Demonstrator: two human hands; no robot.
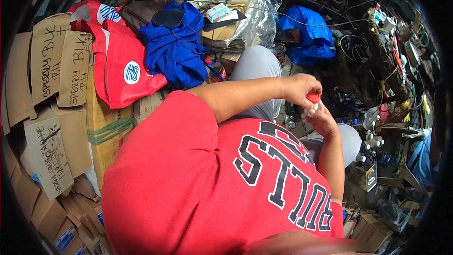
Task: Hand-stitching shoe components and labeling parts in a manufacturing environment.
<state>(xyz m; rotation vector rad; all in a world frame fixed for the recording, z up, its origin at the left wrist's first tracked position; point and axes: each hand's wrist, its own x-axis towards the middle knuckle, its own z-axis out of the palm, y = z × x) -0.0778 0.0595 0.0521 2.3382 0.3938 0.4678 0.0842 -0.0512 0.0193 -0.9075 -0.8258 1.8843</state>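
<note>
In front of my chest, my two hands meet around a small container. My left hand (301, 89) reaches in from the left, its fingers closed on a round red cap (313, 97). Just below, my right hand (325, 122) pinches a small whitish, see-through bottle (312, 110) between thumb and fingers. Cap and bottle sit very close together; whether they are joined cannot be made out. My fingers hide part of the bottle.
Left of me stand cardboard pieces (45, 61), a red bag (122, 66) and a blue cloth bag (172, 42). A blue plastic bag (306, 33) lies ahead. Several small bottles (370, 132) and loose clutter crowd the right. Boxes (370, 231) lie at the lower right.
</note>
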